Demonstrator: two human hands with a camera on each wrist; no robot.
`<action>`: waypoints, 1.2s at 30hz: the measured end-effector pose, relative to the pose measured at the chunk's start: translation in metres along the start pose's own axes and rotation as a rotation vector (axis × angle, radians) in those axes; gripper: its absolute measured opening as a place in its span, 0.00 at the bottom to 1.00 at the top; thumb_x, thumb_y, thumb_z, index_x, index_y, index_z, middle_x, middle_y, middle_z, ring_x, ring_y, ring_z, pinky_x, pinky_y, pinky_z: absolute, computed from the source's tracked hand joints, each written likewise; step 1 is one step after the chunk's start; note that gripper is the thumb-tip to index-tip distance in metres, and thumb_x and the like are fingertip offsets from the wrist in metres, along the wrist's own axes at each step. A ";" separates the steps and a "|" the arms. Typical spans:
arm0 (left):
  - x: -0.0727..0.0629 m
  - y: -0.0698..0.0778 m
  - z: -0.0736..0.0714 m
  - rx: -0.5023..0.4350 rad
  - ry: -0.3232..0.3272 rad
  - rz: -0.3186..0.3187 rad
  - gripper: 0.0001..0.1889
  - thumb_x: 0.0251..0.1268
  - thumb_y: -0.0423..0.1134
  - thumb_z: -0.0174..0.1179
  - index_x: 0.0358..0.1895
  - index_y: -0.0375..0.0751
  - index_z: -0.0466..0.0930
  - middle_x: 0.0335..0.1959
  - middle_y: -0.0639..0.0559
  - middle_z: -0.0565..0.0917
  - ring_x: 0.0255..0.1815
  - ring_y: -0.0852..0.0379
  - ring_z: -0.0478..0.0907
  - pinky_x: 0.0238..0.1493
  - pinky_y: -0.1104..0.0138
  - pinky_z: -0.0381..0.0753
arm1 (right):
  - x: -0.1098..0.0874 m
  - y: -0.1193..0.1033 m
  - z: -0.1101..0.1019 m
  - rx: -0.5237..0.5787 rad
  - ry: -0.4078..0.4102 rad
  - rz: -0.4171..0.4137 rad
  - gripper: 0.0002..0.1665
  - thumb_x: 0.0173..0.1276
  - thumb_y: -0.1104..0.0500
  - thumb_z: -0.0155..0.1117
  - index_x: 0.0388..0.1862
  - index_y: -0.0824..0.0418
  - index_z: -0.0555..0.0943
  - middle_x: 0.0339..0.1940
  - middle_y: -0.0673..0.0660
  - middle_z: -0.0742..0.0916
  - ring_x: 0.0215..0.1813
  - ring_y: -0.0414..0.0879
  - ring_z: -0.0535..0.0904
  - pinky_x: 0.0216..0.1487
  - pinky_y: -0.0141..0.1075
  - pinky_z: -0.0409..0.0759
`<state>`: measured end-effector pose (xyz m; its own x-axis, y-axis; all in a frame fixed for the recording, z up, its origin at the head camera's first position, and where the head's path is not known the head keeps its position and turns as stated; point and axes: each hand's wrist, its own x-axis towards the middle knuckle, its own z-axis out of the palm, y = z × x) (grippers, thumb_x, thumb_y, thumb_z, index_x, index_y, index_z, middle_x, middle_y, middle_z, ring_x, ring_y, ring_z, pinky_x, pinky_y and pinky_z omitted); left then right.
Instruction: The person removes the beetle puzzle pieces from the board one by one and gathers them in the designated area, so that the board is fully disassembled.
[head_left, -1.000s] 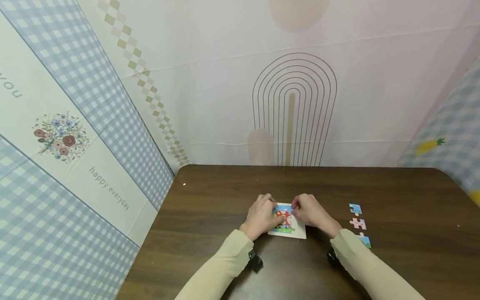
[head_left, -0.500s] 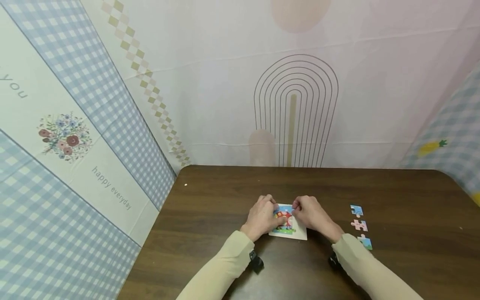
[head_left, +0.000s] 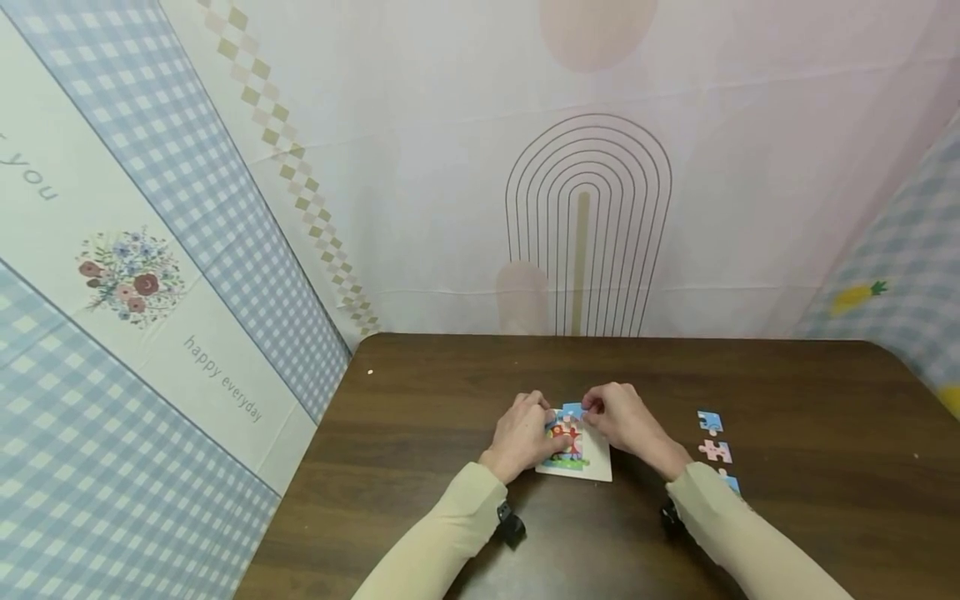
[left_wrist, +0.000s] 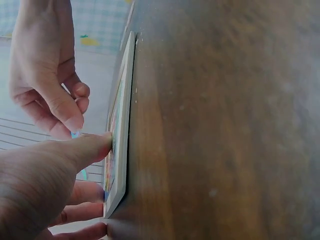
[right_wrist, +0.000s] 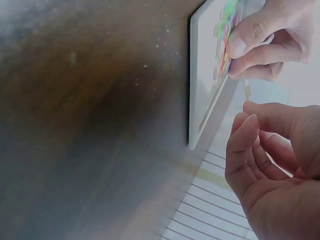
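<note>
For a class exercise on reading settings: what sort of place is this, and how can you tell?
Probably an indoor tabletop activity corner, perhaps set up for filming: a dark wood-look table bears a small puzzle board, and creased, printed cloth hangings stand in for walls.

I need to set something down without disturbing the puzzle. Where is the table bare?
The table is bare, tiny specks aside, left of the left hand, beyond the right hand toward the cloth, and right of the loose pieces. Crowded: the board, where both hands work.
</note>
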<state>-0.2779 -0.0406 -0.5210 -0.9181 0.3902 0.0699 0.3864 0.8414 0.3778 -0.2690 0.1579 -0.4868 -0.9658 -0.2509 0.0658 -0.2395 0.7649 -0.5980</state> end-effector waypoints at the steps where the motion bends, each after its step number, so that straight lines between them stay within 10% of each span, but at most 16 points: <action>1: 0.002 -0.002 0.004 -0.009 0.006 -0.002 0.23 0.67 0.58 0.76 0.43 0.39 0.95 0.55 0.53 0.84 0.64 0.52 0.79 0.57 0.57 0.87 | -0.001 0.001 -0.001 0.005 0.000 0.001 0.04 0.72 0.70 0.73 0.43 0.68 0.90 0.37 0.60 0.91 0.35 0.45 0.79 0.39 0.39 0.86; 7: 0.005 -0.016 0.020 -0.055 0.049 0.016 0.23 0.63 0.59 0.77 0.36 0.40 0.92 0.54 0.54 0.85 0.63 0.52 0.80 0.56 0.59 0.87 | -0.012 0.012 -0.001 0.040 0.008 0.006 0.03 0.72 0.68 0.73 0.42 0.67 0.91 0.36 0.58 0.91 0.35 0.43 0.81 0.38 0.37 0.85; 18: -0.014 -0.013 -0.021 -0.006 -0.220 0.119 0.57 0.54 0.67 0.81 0.83 0.41 0.70 0.79 0.52 0.71 0.81 0.51 0.66 0.77 0.60 0.76 | -0.033 0.053 -0.029 0.017 0.060 0.076 0.05 0.73 0.64 0.74 0.43 0.66 0.91 0.35 0.56 0.90 0.36 0.44 0.79 0.36 0.33 0.80; 36: -0.009 -0.025 -0.019 -0.077 -0.278 0.154 0.57 0.55 0.59 0.84 0.86 0.44 0.65 0.85 0.54 0.65 0.87 0.50 0.58 0.84 0.55 0.70 | -0.049 0.110 -0.068 -0.005 0.027 0.166 0.07 0.76 0.65 0.69 0.46 0.69 0.89 0.34 0.58 0.88 0.26 0.44 0.77 0.26 0.36 0.76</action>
<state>-0.2807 -0.0727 -0.5142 -0.7860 0.6066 -0.1195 0.5010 0.7381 0.4518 -0.2545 0.2948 -0.5014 -0.9944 -0.1054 -0.0122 -0.0772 0.7975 -0.5983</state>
